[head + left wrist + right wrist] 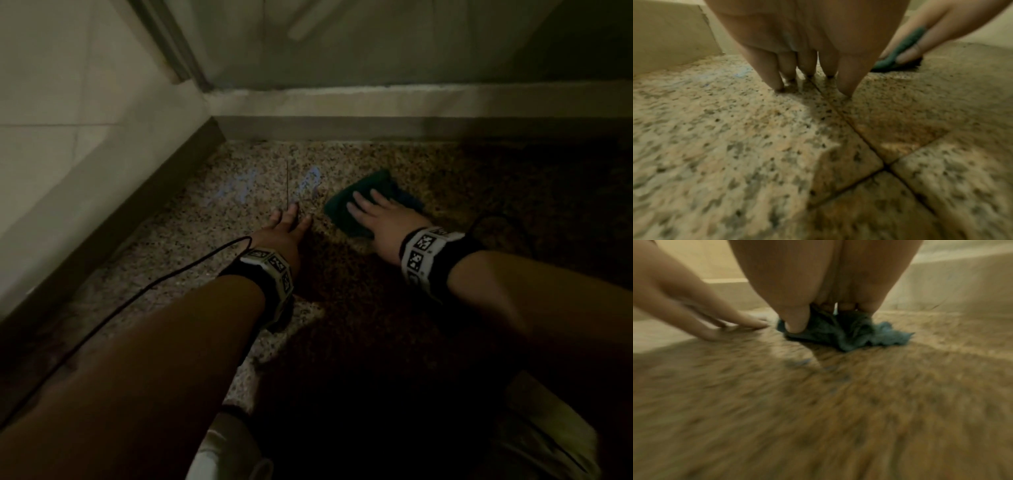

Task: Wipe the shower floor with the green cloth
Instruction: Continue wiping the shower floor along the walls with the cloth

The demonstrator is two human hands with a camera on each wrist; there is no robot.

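On the speckled tan granite shower floor (212, 246), near the corner where the pale tiled wall (68, 120) meets the low raised curb (411, 99), the right hand (380, 219) lies flat with fingers spread on top of the crumpled dark green cloth (346, 214), pressing it down rather than clutching it; the right wrist view shows the thumb and fingertips bearing on bunched folds, with a loose tail of fabric sticking out to one side. The left hand (286, 229) is empty, fingers straight and fingertips planted on the stone just beside a dark grout line (851, 120), apparently serving as a prop for the body. Faint bluish streaks (308, 181) show on the floor just left of the cloth, between it and the wall, and these look like the residue to be cleared. To wipe well, I would judge that the palm should stay broad and heavy over the cloth so the whole pad drags along the floor, with overlapping strokes carried toward the streaks and into the corner. The loose tail is best tucked under, since it may fold and skip over the stone. The grout joints probably need a slower pass along their length. The supporting hand should stay off the area being wiped, and the black cable (147, 291) trailing from the left wrist ought to be kept clear of any wet stone.
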